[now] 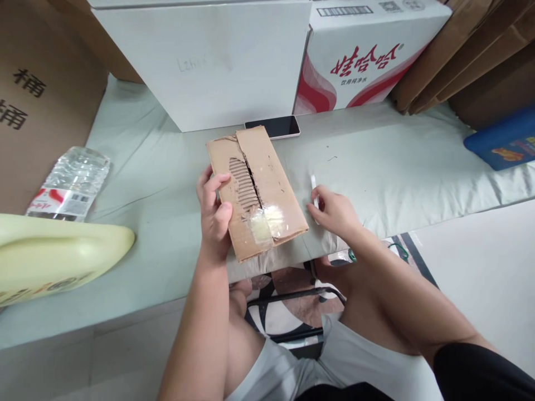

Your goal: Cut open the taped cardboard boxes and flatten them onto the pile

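Observation:
A small brown cardboard box (271,172) is tilted up above the cloth-covered surface. Its top has a torn, ribbed patch, a dark slit along the seam and a piece of clear tape near the front edge. My left hand (215,214) grips the box by its left side, thumb and fingertips on the top face. To the right of the box, apart from it, my right hand (334,210) is closed around a slim white stick-like tool (313,182). Only the tool's upper end and a bit near the fingers show, so its kind is unclear.
Behind the box lies a phone (282,126), in front of a large white carton (217,67) and a red-and-white carton (359,67). A clear plastic bottle (71,184) and a pale yellow bottle (62,256) are at left. A blue container (505,142) stands at right.

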### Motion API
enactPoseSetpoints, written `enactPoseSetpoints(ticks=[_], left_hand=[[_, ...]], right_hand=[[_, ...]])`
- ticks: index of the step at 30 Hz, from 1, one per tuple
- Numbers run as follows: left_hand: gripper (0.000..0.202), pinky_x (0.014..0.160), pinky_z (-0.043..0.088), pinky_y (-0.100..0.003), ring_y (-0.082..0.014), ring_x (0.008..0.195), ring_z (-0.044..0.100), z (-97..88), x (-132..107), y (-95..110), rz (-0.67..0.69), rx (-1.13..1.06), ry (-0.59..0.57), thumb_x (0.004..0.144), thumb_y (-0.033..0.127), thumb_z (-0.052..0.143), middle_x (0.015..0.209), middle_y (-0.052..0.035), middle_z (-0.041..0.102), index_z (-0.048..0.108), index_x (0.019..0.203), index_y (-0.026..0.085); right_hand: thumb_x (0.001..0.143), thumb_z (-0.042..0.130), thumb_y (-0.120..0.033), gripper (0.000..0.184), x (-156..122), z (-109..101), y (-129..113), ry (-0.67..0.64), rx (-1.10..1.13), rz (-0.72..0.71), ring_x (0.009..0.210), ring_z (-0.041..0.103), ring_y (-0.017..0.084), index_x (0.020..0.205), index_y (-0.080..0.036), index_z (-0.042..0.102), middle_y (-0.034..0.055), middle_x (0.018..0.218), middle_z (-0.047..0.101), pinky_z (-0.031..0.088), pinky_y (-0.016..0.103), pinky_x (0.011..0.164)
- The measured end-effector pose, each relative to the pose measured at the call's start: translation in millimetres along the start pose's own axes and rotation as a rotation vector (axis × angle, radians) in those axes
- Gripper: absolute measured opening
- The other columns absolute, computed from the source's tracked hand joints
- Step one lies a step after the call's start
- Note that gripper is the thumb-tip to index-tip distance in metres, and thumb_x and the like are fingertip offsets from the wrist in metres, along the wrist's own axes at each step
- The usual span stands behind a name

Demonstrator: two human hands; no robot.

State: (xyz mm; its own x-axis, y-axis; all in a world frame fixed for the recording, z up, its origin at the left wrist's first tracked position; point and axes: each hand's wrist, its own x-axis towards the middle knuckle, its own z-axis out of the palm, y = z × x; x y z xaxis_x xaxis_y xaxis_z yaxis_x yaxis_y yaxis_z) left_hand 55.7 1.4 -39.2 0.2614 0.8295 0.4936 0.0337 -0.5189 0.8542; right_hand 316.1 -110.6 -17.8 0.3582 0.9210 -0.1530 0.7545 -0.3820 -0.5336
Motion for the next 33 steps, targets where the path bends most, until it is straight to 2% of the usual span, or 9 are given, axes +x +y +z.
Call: enactPoseSetpoints(ticks=[6, 10, 13, 19, 24, 26, 29, 31, 33], left_hand=[[0.051, 0.128, 0.034, -0.053, -0.0361, 0.155, 0.033, 2.3, -1, 0, 0.011, -0.010, -0.014, 0.094, 0.067, 0.054, 0.157, -0.0055, 0.042, 0.062, 0.133, 0.036], [0.049, 0.128, 0.036, -0.050, -0.0342, 0.154, 0.037, 4.3, 0, 3, 0.010, -0.027, -0.011, 0.094, 0.065, 0.056, 0.155, -0.0052, 0.044, 0.063, 0.133, 0.037], [0.050, 0.128, 0.037, -0.050, -0.0343, 0.154, 0.037, 4.7, 0, 6, 0.004, 0.005, -0.010, 0.094, 0.066, 0.055, 0.154, -0.0059, 0.046, 0.063, 0.133, 0.035], [0.047, 0.126, 0.038, -0.053, -0.0358, 0.155, 0.037, 3.9, 2, 9, 0.001, 0.029, -0.025, 0.097, 0.062, 0.053, 0.156, -0.0079, 0.046, 0.063, 0.133, 0.033], [0.050, 0.128, 0.037, -0.054, -0.0357, 0.155, 0.036, 4.8, 2, 13, -0.021, 0.028, -0.035, 0.097, 0.064, 0.052, 0.157, -0.0085, 0.046, 0.062, 0.135, 0.032], [0.049, 0.128, 0.036, -0.053, -0.0346, 0.156, 0.036, 6.1, 1, 15, -0.035, 0.007, -0.036, 0.098, 0.062, 0.051, 0.157, -0.0083, 0.045, 0.062, 0.135, 0.033], [0.049, 0.129, 0.034, -0.052, -0.0345, 0.156, 0.035, 9.3, 0, 15, -0.034, 0.009, -0.023, 0.099, 0.061, 0.049, 0.157, -0.0084, 0.044, 0.061, 0.136, 0.032], [0.050, 0.130, 0.033, -0.052, -0.0348, 0.156, 0.034, 12.2, -1, 15, -0.010, 0.030, -0.016, 0.100, 0.061, 0.047, 0.156, -0.0084, 0.046, 0.061, 0.137, 0.030], [0.050, 0.131, 0.032, -0.051, -0.0341, 0.157, 0.034, 15.0, 0, 14, 0.013, 0.039, -0.016, 0.101, 0.060, 0.046, 0.155, -0.0082, 0.048, 0.061, 0.138, 0.030]], right_hand=[[0.093, 0.049, -0.038, 0.027, -12, -6, 0, 0.114, 0.867, -0.194, 0.058, 0.063, 0.013, 0.118, -0.028, 0.045, -0.0032, 0.081, 0.065, 0.052, 0.031, 0.062], [0.092, 0.044, -0.054, 0.040, -18, -15, 3, 0.022, 1.101, -0.387, 0.063, 0.070, 0.018, 0.121, -0.028, 0.053, 0.0051, 0.094, 0.075, 0.059, 0.038, 0.062], [0.091, 0.053, -0.053, 0.038, -15, -14, 7, 0.064, 1.090, -0.411, 0.062, 0.071, 0.017, 0.119, -0.028, 0.059, 0.0056, 0.103, 0.078, 0.059, 0.035, 0.058], [0.097, 0.065, -0.041, 0.021, -13, -8, 2, 0.469, 0.960, -0.305, 0.041, 0.058, 0.009, 0.111, -0.025, 0.066, -0.0014, 0.076, 0.075, 0.039, 0.021, 0.036], [0.092, 0.075, -0.043, 0.021, -19, -34, -10, 0.819, 0.837, -0.581, 0.036, 0.049, 0.008, 0.092, -0.023, 0.068, -0.0070, 0.054, 0.055, 0.035, 0.021, 0.033], [0.093, 0.073, -0.041, 0.022, -28, -39, -19, 0.772, 0.825, -0.680, 0.033, 0.042, 0.006, 0.087, -0.026, 0.059, -0.0096, 0.054, 0.047, 0.033, 0.021, 0.032], [0.100, 0.062, -0.031, 0.014, -51, -37, -34, 0.508, 0.792, -0.781, 0.030, 0.039, 0.006, 0.090, -0.027, 0.052, -0.0110, 0.052, 0.046, 0.035, 0.019, 0.030], [0.099, 0.058, -0.027, 0.002, -66, -33, -43, 0.404, 0.679, -0.821, 0.035, 0.049, 0.008, 0.099, -0.025, 0.057, -0.0077, 0.057, 0.057, 0.039, 0.019, 0.032], [0.099, 0.056, -0.027, 0.011, -76, -31, -51, 0.371, 0.508, -0.814, 0.043, 0.059, 0.010, 0.107, -0.024, 0.062, -0.0026, 0.065, 0.066, 0.046, 0.021, 0.037]])
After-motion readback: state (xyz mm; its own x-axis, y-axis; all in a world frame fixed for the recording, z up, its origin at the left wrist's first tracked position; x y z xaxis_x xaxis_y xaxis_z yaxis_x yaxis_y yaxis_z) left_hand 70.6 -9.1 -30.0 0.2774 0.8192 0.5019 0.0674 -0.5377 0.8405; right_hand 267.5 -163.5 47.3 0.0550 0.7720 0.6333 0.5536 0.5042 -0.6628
